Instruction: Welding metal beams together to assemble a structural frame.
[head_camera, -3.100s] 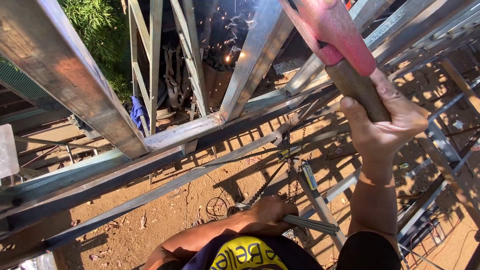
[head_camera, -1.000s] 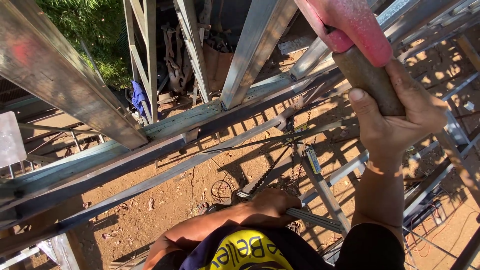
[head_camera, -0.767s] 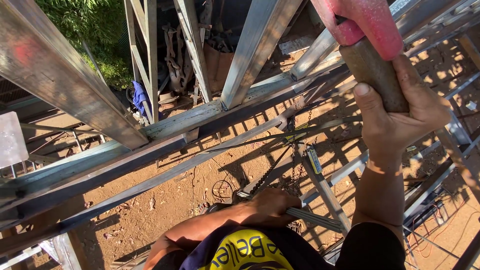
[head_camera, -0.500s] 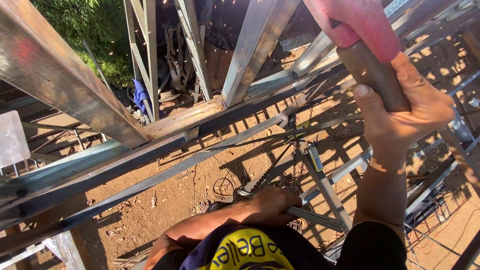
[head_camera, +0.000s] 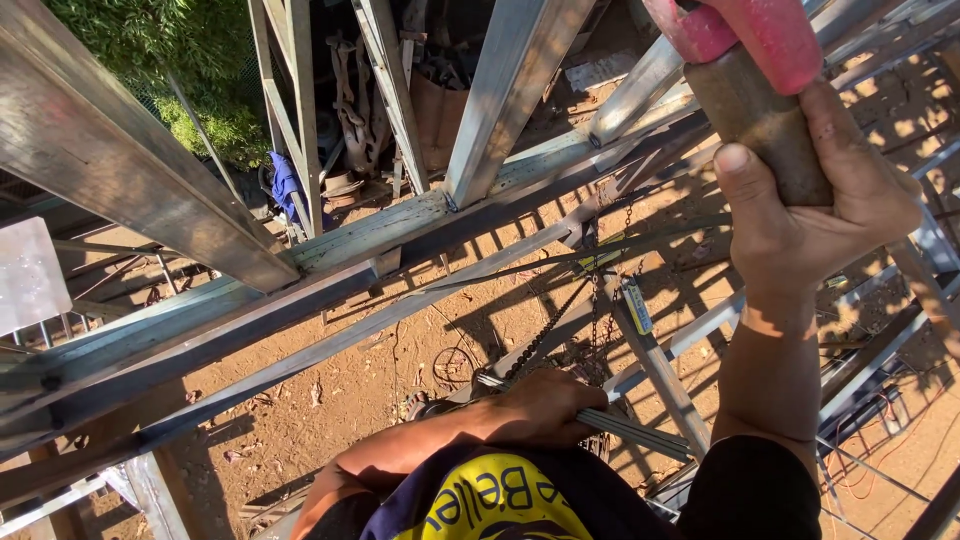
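From up here I see my right hand (head_camera: 810, 200) raised high, its grip wrapped tight around the brown wooden handle (head_camera: 755, 120) of a tool whose pink-red upper part (head_camera: 740, 35) runs out of the top of the view; thumb on one side, fingers curled round the other, which looks to me like a hold meant to keep a heavy tool steady overhead. My left hand (head_camera: 540, 405) sits low, close to my body, its grip closed on a bundle of thin metal rods (head_camera: 620, 428) that stick out to the right, held level as if to keep them from slipping down through the frame. Just beyond that hand a dark chain (head_camera: 560, 325) hangs slantwise, and a small yellow-banded tool (head_camera: 635, 305) lies near it on a steel bar. Between me and the reddish dirt ground (head_camera: 330, 390) runs a long galvanised steel beam (head_camera: 300, 290), with slanted struts (head_camera: 510, 90) rising from it; these crowd the space in front and would block any straight reach downward. Farther off are green bushes (head_camera: 160, 60), a blue rag (head_camera: 285, 185) and a heap of dark scrap (head_camera: 350, 110). A yellow and dark shirt (head_camera: 500, 500) fills the bottom edge.
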